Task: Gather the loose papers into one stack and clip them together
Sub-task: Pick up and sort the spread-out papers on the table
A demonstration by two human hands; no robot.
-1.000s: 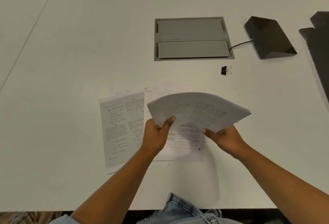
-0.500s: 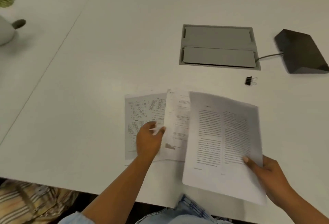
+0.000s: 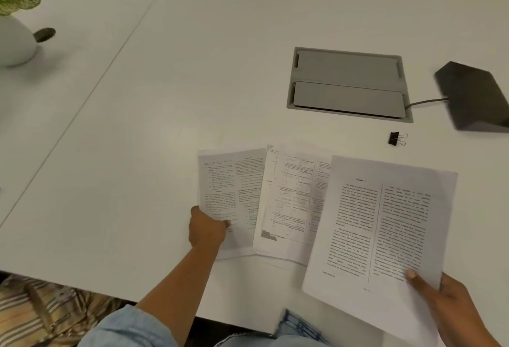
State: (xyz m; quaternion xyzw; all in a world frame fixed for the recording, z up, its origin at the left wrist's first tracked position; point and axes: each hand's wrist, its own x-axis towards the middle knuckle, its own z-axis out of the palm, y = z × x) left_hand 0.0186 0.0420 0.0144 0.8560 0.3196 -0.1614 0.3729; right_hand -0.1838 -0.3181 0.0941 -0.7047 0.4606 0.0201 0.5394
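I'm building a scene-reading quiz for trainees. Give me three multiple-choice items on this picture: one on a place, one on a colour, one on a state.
1. Where does the binder clip lie? A on the held sheets; B on the table between the grey hatch and the loose papers; C on the floor.
2. What colour is the clip's body? A black; B red; C white.
3. What is the right hand doing? A lying flat on the table; B pressing the clip; C holding a sheaf of sheets by its near corner.
Answers: 1 B, it sits on bare tabletop just nearer than the hatch; 2 A, its body is dark with wire handles; 3 C, its thumb lies on the top page.
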